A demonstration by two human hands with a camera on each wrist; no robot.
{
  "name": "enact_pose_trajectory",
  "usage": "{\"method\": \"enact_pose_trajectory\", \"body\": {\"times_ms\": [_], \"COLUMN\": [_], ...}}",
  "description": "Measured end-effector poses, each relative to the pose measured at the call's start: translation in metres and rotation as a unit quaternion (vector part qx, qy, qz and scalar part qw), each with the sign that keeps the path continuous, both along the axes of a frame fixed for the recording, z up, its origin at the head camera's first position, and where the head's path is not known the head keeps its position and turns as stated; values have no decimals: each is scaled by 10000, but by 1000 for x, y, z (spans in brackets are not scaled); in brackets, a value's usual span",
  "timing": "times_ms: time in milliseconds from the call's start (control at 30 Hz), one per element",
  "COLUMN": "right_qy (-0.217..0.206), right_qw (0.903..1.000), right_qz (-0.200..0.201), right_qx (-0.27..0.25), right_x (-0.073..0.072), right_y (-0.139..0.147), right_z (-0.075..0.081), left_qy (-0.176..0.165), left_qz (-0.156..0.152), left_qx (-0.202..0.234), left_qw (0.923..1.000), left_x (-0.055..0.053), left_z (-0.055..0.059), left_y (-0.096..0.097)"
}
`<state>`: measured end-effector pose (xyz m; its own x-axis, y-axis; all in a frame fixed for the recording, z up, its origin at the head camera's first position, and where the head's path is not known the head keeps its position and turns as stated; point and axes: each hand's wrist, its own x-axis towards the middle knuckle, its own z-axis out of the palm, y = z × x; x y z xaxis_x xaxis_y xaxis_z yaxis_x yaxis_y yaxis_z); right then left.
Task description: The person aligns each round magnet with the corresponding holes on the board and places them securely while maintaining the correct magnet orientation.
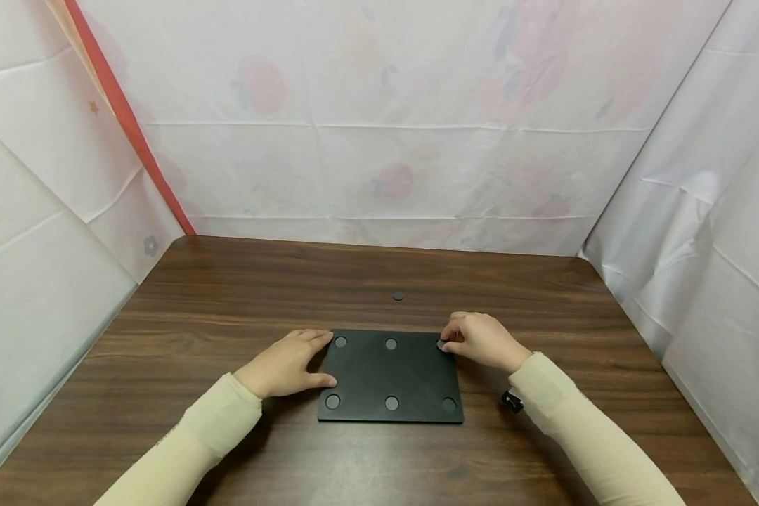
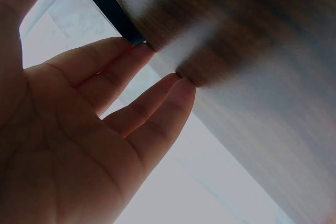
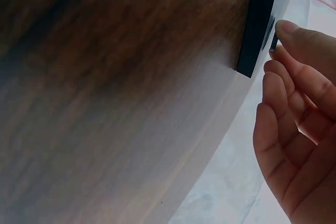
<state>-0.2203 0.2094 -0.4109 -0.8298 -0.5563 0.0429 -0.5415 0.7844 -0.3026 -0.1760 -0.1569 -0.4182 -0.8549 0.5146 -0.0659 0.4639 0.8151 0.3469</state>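
Note:
A flat black rectangular board [image 1: 388,372] lies on the table, with round grey spots [image 1: 391,403] along its far and near edges. The near-right spot [image 1: 449,404] looks darker than the others. At the board's left edge rests my left hand [image 1: 289,364], its thumb and fairly straight fingertips touching the side and far-left corner. My right hand [image 1: 483,339] pinches a small dark disc [image 3: 274,41] between thumb and index finger, right at the board's far-right corner. In the right wrist view the disc stands on edge against the board's face, its other fingers loosely bent.
Another small dark disc [image 1: 398,296] lies on the brown wooden table [image 1: 278,281] beyond the board. White patterned curtains [image 1: 379,126] hang behind the table and at both sides. A black object [image 1: 512,402] sits under the right wrist at the sleeve.

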Motion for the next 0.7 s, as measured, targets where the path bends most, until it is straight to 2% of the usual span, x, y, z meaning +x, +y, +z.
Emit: {"method": "enact_pose_trajectory", "body": {"times_ms": [700], "right_qy": [-196], "right_qw": [9998], "right_qz": [-57], "right_qx": [-60], "right_x": [-3], "right_y": [-1], "right_z": [-2], "left_qy": [23], "left_qz": [10], "left_qx": [-3], "left_qw": [10000], "left_x": [0], "left_z": [-1], "left_y": [1]}}
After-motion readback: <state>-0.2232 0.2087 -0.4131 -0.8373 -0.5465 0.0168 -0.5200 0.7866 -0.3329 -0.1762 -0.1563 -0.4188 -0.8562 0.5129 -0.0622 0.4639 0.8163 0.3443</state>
